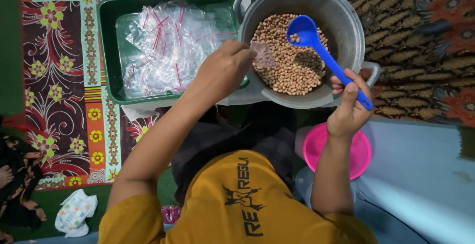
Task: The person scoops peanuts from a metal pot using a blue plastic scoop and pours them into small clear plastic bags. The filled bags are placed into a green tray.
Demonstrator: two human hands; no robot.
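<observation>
Nearest, the right hand (pixel 349 110) grips a blue ladle (pixel 324 56) by its handle, slanting far-left, bowl holding a few peanuts over the metal pot (pixel 346 21). Left hand (pixel 225 68) pinches a small clear bag (pixel 262 56) beside the green tray (pixel 106 51).

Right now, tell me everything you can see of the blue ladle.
The blue ladle looks like smooth, glossy plastic: a round bowl on a long, flat handle. It slants over the grey metal pot, bowl up and left, handle running down to the right. A few tan peanuts sit in the bowl, above the heap in the pot. The right hand grips the handle near its end, thumb lying along it. The left hand does not touch it.
</observation>
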